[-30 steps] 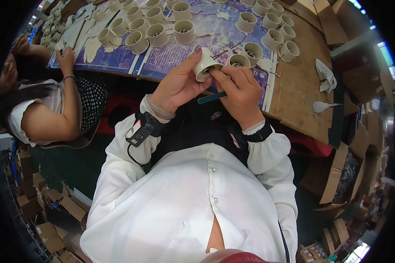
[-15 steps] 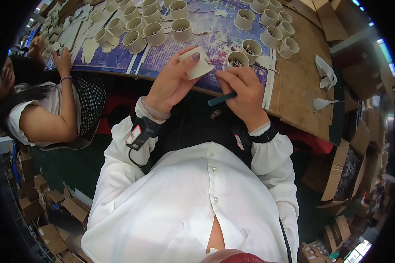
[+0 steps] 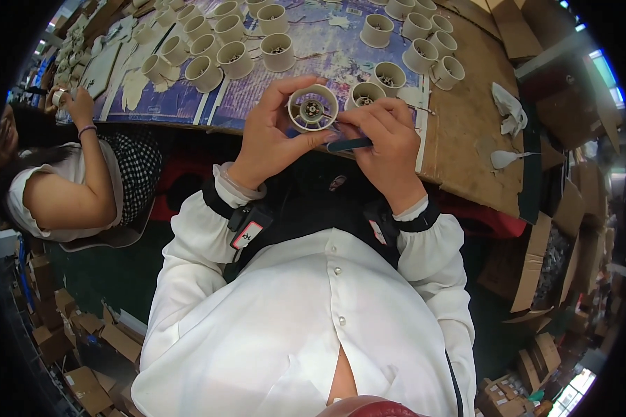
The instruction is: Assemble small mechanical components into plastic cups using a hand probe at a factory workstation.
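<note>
Cup-shaped cream part (image 3: 312, 109) sits off the near edge of the counter (image 3: 476, 135), raised in the left hand (image 3: 273, 142), whose fingers wrap its far left side while the thumb braces its near rim. Its open end faces up toward the head, so its axis runs roughly along the line of sight and the round core inside shows plainly. The right hand (image 3: 389, 146) is on the right side, fingers closed around a dark blue-green tool (image 3: 349, 144) that points left, its end lying just to the near side of the rim. From the right fingertips, the opening lies left and slightly far, very close by; whether they touch the rim or pinch something small cannot be told. A second cream cup (image 3: 366, 94) stands on the counter just far of the right hand, nearer to it than to the left.
</note>
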`<state>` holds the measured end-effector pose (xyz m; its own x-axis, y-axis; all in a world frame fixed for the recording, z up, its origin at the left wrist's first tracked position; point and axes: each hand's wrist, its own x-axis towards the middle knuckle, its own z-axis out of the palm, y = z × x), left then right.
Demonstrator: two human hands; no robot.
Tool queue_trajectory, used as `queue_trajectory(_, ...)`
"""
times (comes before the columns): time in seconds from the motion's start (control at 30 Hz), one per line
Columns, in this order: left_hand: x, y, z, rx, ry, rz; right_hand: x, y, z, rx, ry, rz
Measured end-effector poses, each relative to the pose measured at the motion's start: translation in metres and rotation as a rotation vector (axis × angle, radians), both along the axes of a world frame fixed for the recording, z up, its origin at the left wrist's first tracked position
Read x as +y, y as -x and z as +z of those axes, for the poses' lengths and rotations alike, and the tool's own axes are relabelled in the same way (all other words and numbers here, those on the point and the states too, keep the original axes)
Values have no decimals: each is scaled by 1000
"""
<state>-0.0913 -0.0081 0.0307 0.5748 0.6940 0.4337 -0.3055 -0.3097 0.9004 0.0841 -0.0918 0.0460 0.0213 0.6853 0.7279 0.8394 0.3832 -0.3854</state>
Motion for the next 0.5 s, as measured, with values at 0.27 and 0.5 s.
queue_trajectory(0.27, 3, -1, -2, 10, 10, -14, 1, -3, -6, -25, 31, 49)
queue_trajectory(0.5, 3, 3, 8, 125, 129, -18, 1, -7, -4, -123, 60, 34)
